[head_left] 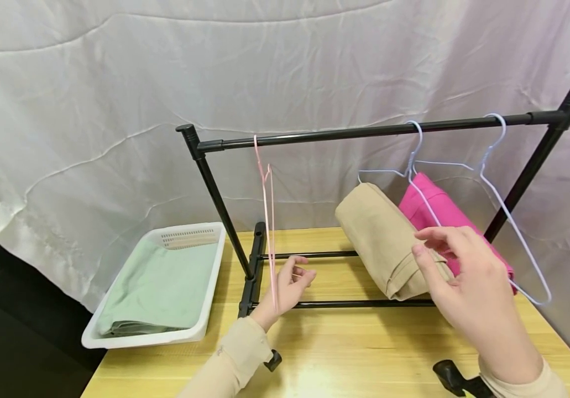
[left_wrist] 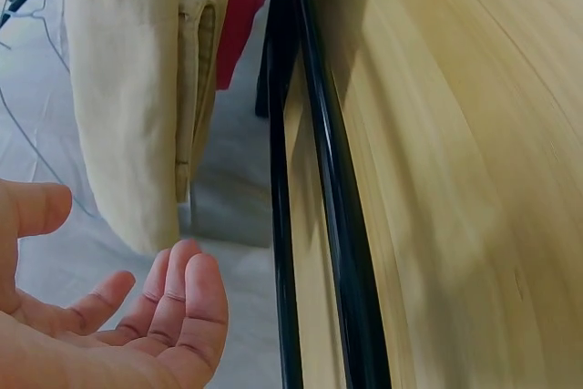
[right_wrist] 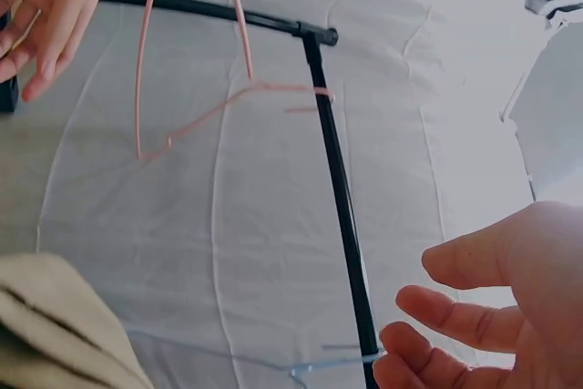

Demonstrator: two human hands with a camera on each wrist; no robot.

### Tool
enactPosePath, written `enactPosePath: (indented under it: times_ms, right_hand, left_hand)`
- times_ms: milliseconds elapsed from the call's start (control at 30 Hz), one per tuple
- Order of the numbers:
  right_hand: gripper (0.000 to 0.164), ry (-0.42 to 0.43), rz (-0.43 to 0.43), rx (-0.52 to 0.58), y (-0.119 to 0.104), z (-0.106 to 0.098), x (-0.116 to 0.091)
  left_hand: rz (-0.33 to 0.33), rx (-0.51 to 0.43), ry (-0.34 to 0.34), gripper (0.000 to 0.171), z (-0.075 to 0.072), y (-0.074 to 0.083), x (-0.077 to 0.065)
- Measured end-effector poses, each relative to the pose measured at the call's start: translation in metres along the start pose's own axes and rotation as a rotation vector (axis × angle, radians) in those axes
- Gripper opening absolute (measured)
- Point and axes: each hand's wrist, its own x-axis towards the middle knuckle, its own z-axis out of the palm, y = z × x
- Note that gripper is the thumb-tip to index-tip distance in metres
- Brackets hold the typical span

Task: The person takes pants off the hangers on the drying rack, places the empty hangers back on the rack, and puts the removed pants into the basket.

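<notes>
My left hand [head_left: 288,284] hovers low beside the pink hanger [head_left: 266,221], fingers loosely bent and holding nothing. The hanger hangs bare from the rack's left end, its lower part crossing in front of my wrist. My right hand [head_left: 471,287] is in front of the folded beige garment [head_left: 381,237], with thumb and fingers apart and nothing between them. In the right wrist view, air shows between those fingertips and the garment. A lavender hanger [head_left: 416,143] carries the beige garment. Behind it, a pink garment [head_left: 429,202] hangs on another lavender hanger [head_left: 501,193].
A black rack [head_left: 324,134] stands on the wooden table [head_left: 324,348], with two low bars and black feet. At the left, a white basket [head_left: 210,298] holds a folded light green cloth [head_left: 165,284]. A pale curtain [head_left: 285,66] covers the back.
</notes>
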Motion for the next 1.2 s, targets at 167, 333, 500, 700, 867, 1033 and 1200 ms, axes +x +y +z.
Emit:
enactPosePath:
  times_ms: [167,333,500,700,867,1033,1200]
  right_hand:
    - [0.025,0.019,0.055,-0.026,0.009,-0.006,0.002]
    - [0.036,0.018,0.088,-0.033,0.018,-0.008,0.005]
    - [0.045,-0.045,0.15,-0.053,0.027,-0.008,0.007]
    - [0.052,-0.126,0.202,-0.071,0.04,-0.002,0.009]
    - [0.051,-0.174,0.215,-0.072,0.049,0.005,0.01]
    - [0.046,-0.193,0.204,-0.106,0.054,0.009,0.011]
    - [0.044,-0.229,0.213,-0.124,0.054,0.009,0.013]
  left_hand:
    - [-0.022,-0.016,-0.012,0.04,0.01,0.004,0.004]
    - [-0.036,-0.059,-0.027,0.041,0.02,0.006,0.008]
    - [-0.06,-0.082,-0.033,0.039,0.026,0.006,0.013]
    - [-0.077,-0.126,-0.054,0.043,0.033,0.007,0.018]
    - [-0.085,-0.149,-0.05,0.043,0.037,0.004,0.021]
    - [-0.104,-0.18,-0.058,0.044,0.042,0.005,0.025]
    - [-0.112,-0.189,-0.05,0.045,0.047,0.007,0.031]
